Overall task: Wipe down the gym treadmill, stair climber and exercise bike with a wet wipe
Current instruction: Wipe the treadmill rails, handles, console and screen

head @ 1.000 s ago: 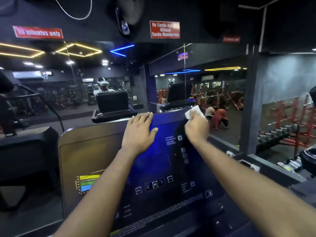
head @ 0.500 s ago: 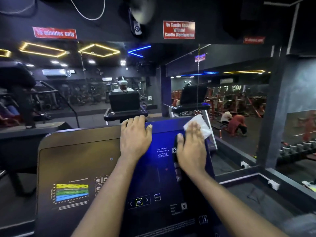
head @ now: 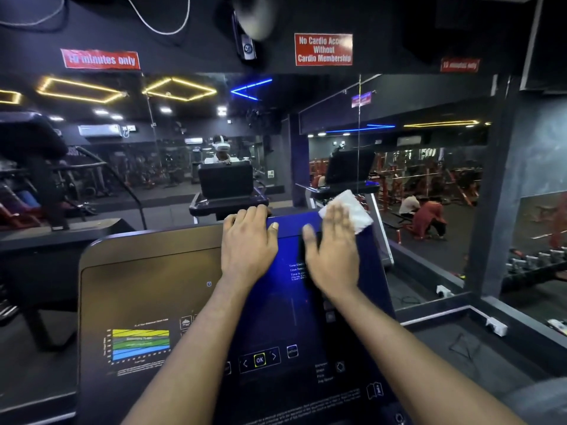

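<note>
A dark machine console (head: 147, 289) with a blue lit display fills the lower middle of the head view. My left hand (head: 247, 243) lies on its top edge, fingers curled over the rim. My right hand (head: 333, 253) lies flat on the upper right of the panel, fingers straight, pressing a white wet wipe (head: 352, 210) against it. The wipe sticks out past my fingertips at the console's top right corner.
A mirror wall (head: 171, 154) stands right behind the console and reflects the gym. Another machine (head: 33, 167) is at the left. A low ledge (head: 454, 308) and floor lie to the right, with people crouched farther back (head: 426, 216).
My right hand went from gripping the wipe at the console's top edge to lying flat on the panel, and it has slid left a little. My left hand stayed on the top edge.
</note>
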`<state>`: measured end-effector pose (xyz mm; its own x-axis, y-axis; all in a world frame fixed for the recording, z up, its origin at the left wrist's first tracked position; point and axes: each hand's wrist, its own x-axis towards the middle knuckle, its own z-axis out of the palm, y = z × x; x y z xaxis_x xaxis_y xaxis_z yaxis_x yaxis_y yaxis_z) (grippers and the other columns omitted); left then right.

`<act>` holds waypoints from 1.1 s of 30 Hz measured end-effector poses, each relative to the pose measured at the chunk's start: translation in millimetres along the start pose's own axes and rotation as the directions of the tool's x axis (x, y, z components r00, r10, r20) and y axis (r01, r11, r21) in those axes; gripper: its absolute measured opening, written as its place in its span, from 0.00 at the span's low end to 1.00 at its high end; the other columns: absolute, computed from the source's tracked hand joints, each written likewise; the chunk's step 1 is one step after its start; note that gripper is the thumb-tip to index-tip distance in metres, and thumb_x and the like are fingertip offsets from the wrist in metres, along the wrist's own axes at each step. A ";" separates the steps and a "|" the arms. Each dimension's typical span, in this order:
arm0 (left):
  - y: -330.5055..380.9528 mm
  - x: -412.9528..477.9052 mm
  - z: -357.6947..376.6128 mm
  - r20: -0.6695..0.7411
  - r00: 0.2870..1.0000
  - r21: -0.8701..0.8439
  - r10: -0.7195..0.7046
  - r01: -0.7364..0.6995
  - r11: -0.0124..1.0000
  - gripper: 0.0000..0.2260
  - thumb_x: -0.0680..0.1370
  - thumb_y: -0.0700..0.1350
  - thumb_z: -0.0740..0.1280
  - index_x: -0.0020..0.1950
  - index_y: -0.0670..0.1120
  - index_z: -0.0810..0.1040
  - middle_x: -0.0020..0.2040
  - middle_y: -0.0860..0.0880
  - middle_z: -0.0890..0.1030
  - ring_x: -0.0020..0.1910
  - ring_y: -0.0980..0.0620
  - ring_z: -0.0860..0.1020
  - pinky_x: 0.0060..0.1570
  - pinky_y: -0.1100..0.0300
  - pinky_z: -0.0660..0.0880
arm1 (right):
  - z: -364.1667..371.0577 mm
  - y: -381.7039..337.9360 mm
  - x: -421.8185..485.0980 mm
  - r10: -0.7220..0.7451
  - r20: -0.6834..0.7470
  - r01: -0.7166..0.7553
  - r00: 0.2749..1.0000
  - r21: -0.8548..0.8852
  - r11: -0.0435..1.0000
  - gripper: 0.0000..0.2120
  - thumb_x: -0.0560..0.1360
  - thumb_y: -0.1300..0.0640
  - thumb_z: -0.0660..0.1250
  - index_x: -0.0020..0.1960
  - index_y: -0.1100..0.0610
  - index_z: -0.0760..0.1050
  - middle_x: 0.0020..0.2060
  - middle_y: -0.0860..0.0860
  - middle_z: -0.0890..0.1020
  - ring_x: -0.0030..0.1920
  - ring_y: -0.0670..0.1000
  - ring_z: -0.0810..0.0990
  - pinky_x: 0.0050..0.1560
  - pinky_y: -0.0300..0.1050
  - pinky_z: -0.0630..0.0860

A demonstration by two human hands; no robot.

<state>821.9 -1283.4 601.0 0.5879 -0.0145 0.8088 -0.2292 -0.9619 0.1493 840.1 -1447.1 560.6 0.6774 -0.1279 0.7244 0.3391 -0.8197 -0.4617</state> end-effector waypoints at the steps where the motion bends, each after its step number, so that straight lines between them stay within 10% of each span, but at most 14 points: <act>1: -1.0 -0.3 -0.8 0.005 1.000 -0.004 0.009 -0.009 1.000 0.09 0.81 0.49 0.63 0.58 0.48 0.76 0.51 0.50 0.81 0.55 0.47 0.76 0.64 0.51 0.65 | 3.6 -1.9 -10.6 -0.098 0.036 0.098 0.995 -0.005 0.995 0.34 0.85 0.41 0.51 0.83 0.60 0.49 0.82 0.54 0.50 0.82 0.51 0.45 0.81 0.47 0.45; 3: -3.7 -0.5 -2.3 0.020 0.999 -0.009 0.034 -0.034 0.999 0.09 0.81 0.49 0.62 0.59 0.48 0.75 0.52 0.51 0.80 0.55 0.48 0.76 0.65 0.51 0.65 | 0.7 15.4 -18.0 -0.169 0.053 0.172 0.984 -0.042 0.984 0.32 0.85 0.43 0.51 0.83 0.59 0.50 0.81 0.52 0.50 0.82 0.50 0.46 0.81 0.46 0.45; 8: -13.4 -0.3 -6.1 0.074 0.993 -0.004 0.095 -0.095 0.995 0.12 0.81 0.49 0.62 0.64 0.48 0.75 0.56 0.52 0.80 0.58 0.48 0.75 0.67 0.52 0.64 | -7.2 11.8 7.9 0.178 -0.033 -0.179 0.983 -0.027 0.984 0.34 0.85 0.43 0.50 0.82 0.63 0.47 0.82 0.58 0.49 0.82 0.54 0.44 0.81 0.51 0.45; 13: -20.7 -4.2 -13.8 0.165 0.971 -0.019 0.173 -0.172 0.985 0.21 0.82 0.48 0.62 0.75 0.47 0.70 0.71 0.50 0.75 0.71 0.49 0.70 0.76 0.53 0.56 | 0.1 10.9 -27.4 -0.180 0.105 0.188 0.978 -0.065 0.980 0.34 0.85 0.42 0.52 0.83 0.60 0.48 0.81 0.52 0.49 0.82 0.50 0.45 0.81 0.47 0.45; 18: -40.5 -4.1 -30.2 0.103 0.993 0.008 0.053 -0.054 0.999 0.19 0.82 0.48 0.63 0.72 0.44 0.74 0.68 0.46 0.78 0.69 0.45 0.72 0.77 0.47 0.57 | -6.9 -4.2 2.9 0.180 0.014 -0.180 0.984 -0.007 0.984 0.34 0.85 0.43 0.50 0.82 0.63 0.46 0.82 0.58 0.49 0.82 0.54 0.44 0.81 0.50 0.44; 23: -69.8 -8.9 -49.3 0.126 0.991 0.146 -0.052 0.033 0.989 0.14 0.83 0.50 0.59 0.63 0.46 0.78 0.59 0.46 0.82 0.61 0.42 0.76 0.67 0.48 0.64 | 12.4 -25.3 -44.6 -0.240 0.139 0.239 0.961 0.029 0.971 0.34 0.83 0.40 0.50 0.83 0.56 0.48 0.82 0.49 0.49 0.82 0.46 0.43 0.81 0.44 0.43; 28: -82.2 -10.3 -57.1 0.238 0.970 0.158 0.050 -0.090 0.983 0.20 0.84 0.52 0.59 0.74 0.46 0.71 0.66 0.46 0.78 0.66 0.43 0.73 0.70 0.48 0.62 | 9.9 -38.2 -10.9 0.154 0.009 -0.154 0.988 0.075 0.985 0.31 0.86 0.46 0.50 0.83 0.60 0.48 0.82 0.55 0.50 0.82 0.52 0.45 0.81 0.49 0.43; 33: -82.0 -12.4 -53.8 0.229 0.972 0.160 0.053 -0.091 0.983 0.20 0.83 0.52 0.59 0.74 0.46 0.70 0.66 0.47 0.77 0.66 0.44 0.72 0.70 0.50 0.61 | 22.3 -44.5 -46.9 -0.326 0.129 0.321 0.936 0.061 0.945 0.30 0.85 0.45 0.54 0.82 0.57 0.54 0.81 0.49 0.54 0.82 0.46 0.47 0.81 0.47 0.46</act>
<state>791.7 -1189.6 609.3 0.7370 -0.1276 0.6637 -0.1549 -0.9878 -0.0179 807.8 -1392.2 535.7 0.6079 0.2197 0.7630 0.5775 -0.7818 -0.2350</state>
